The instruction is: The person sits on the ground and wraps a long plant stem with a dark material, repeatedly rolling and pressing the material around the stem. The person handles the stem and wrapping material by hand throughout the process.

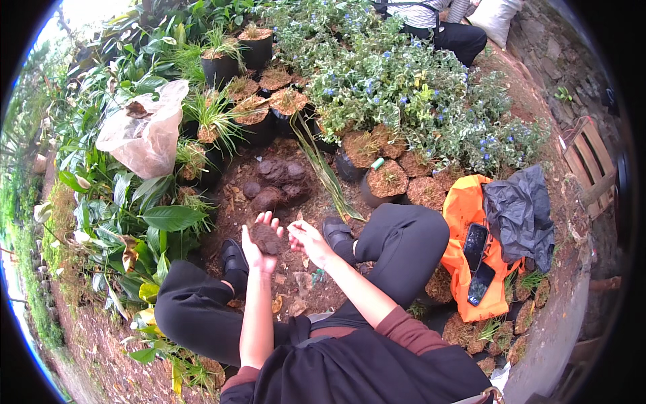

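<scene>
A rounded brown ball of soil or fibre (266, 239) rests in my left hand (259, 256), with the palm turned up and fingers curled around its far side. Just to the right of it is my right hand (309, 242), apart from the ball. Its thumb and index fingertip come together, and whether something thin sits between them is too small to tell. Beyond my hands, several similar brown balls (269, 198) lie heaped on bare soil (233, 174), some smooth, others covered in fibre. A long strap-like leaf (327, 174) stretches over the ground to the right of the heap.
Black nursery bags (386, 182) of brown fibre stand around, one bearing a green cylinder (377, 163). Two phones (475, 247) lie on an orange bag (456, 202) beside black plastic (522, 212). A whitish plastic bag (146, 132) sits among leaves at left. Another person (429, 20) is beyond blue-flowered plants (404, 91).
</scene>
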A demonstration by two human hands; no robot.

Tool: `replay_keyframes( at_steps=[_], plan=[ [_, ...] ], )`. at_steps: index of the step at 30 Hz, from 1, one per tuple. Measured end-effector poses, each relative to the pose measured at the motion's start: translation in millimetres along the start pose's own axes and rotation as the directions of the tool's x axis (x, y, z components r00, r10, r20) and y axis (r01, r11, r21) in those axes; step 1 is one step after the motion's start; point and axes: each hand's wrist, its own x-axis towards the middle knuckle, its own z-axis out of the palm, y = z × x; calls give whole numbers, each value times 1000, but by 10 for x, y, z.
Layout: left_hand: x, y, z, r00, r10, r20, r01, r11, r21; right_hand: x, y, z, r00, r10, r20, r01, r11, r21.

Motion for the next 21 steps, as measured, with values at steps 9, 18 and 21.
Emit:
replay_keyframes(
  at_steps=[9, 18, 21],
  plan=[
    [619, 80, 210, 999, -41, 31, 38, 996, 84, 1194, 504, -982, 868, 146, -474, -178, 984, -23],
    [770, 103, 6, 993, -47, -113, 60, 992, 111, 1773, 113, -1711, 834, -183, -520, -495, 168, -852],
    [807, 84, -22, 987, -67, -146, 81, 992, 92, 1903, 134, -1830, 807, -155, -570, -549, 159, -821]
  ],
)
